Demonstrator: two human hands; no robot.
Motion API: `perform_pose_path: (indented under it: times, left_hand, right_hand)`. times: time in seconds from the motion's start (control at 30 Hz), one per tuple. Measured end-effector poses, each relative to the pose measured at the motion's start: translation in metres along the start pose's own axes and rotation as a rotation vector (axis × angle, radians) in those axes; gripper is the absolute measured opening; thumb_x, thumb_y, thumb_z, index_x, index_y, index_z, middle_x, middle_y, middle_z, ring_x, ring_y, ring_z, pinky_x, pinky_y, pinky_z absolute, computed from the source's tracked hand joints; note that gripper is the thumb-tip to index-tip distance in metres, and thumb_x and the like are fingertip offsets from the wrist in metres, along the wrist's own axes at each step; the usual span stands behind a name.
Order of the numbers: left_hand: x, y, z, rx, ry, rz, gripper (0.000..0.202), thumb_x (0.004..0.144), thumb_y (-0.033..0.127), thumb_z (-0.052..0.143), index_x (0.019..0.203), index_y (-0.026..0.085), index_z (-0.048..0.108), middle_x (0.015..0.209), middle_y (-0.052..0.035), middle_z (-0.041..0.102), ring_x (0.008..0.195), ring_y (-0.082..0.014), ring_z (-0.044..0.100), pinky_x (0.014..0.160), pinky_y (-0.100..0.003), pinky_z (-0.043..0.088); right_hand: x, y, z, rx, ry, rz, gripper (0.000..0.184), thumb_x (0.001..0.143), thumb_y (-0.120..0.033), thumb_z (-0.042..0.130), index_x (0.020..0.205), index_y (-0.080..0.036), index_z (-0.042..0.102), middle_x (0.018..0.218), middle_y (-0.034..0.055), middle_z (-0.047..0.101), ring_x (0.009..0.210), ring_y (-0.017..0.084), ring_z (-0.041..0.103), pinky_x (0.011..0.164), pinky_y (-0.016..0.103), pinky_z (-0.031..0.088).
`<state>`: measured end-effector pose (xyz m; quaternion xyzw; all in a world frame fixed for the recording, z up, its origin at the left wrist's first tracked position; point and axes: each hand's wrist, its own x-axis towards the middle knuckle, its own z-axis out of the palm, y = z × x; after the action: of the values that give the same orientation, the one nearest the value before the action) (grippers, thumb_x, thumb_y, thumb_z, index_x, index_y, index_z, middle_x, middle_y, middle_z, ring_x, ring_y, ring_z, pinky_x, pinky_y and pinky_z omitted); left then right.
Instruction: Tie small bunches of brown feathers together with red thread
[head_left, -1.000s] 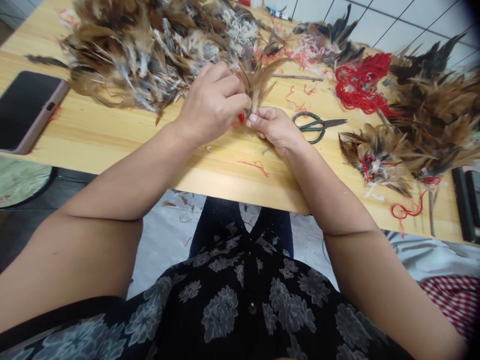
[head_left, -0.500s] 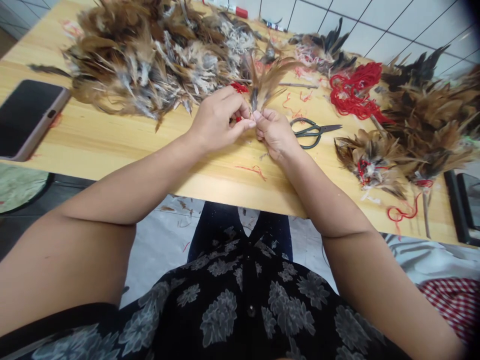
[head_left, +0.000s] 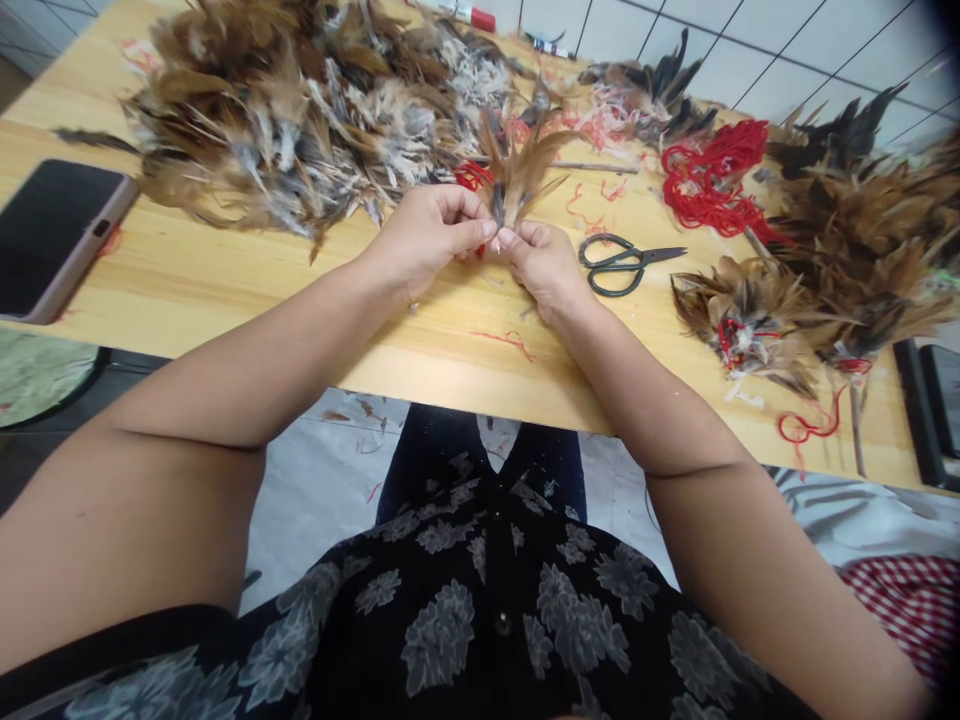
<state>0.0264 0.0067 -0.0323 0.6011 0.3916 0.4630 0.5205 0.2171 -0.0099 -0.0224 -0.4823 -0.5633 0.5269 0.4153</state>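
A small bunch of brown feathers (head_left: 521, 170) stands upright between my hands, its quill ends pinched at the bottom. My left hand (head_left: 442, 232) closes thumb and fingers on the left side of the quills. From the right, my right hand (head_left: 546, 262) pinches the same base with thumb and forefinger. Some red yarn (head_left: 474, 176) shows just behind my left fingers; whether it is tied to the feathers I cannot tell. Black-handled scissors (head_left: 616, 264) lie on the table just right of my right hand.
A large heap of loose feathers (head_left: 300, 130) covers the back left of the wooden table (head_left: 247, 290). A phone (head_left: 56, 235) lies at the left edge. To the right are a red yarn skein (head_left: 712, 175), a tied feather bundle (head_left: 750, 320) and more feathers (head_left: 862, 240).
Both hands have shifted slightly left with the feather bunch. My right hand has moved away from the scissors, so their handles show more fully.
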Motion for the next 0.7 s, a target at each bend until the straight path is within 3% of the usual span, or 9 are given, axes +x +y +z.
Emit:
perform_pose_path:
  times: [0.17,0.3,0.53,0.7]
  left_hand:
    - [0.004,0.000,0.000,-0.031,0.019,-0.057,0.041,0.088,0.041,0.112,0.078,0.028,0.074,0.081,-0.0017,0.078,0.080,-0.0226,0.072,0.073,-0.037,0.057]
    - [-0.001,0.009,0.001,-0.049,0.041,-0.068,0.043,0.092,0.033,0.112,0.085,0.027,0.071,0.081,0.0012,0.076,0.076,-0.0184,0.066,0.072,-0.033,0.053]
    - [0.003,0.005,0.011,-0.072,0.120,0.084,0.054,0.078,0.054,0.116,0.079,0.031,0.068,0.074,0.0047,0.069,0.069,-0.0178,0.052,0.074,-0.039,0.045]
    - [-0.001,0.008,0.008,-0.135,0.023,0.016,0.067,0.079,0.067,0.124,0.085,0.030,0.069,0.080,0.0025,0.073,0.072,-0.0190,0.057,0.073,-0.039,0.047]
  right_hand:
    - [-0.008,-0.013,0.002,0.018,-0.002,0.049,0.051,0.112,-0.054,0.094,0.087,-0.023,0.063,0.081,-0.0024,0.065,0.084,0.012,0.064,0.072,0.021,0.055]
    - [-0.014,-0.020,0.002,0.006,-0.007,0.065,0.051,0.111,-0.057,0.095,0.089,-0.023,0.063,0.081,-0.0026,0.067,0.086,0.012,0.067,0.074,0.020,0.056]
    - [-0.012,-0.016,0.003,-0.001,-0.028,0.021,0.057,0.111,-0.064,0.094,0.089,-0.024,0.059,0.082,-0.0032,0.064,0.088,0.013,0.068,0.078,0.022,0.058]
    - [-0.006,-0.006,0.002,-0.021,-0.038,-0.021,0.056,0.115,-0.055,0.090,0.086,-0.025,0.052,0.085,-0.0023,0.062,0.090,0.014,0.064,0.081,0.023,0.057]
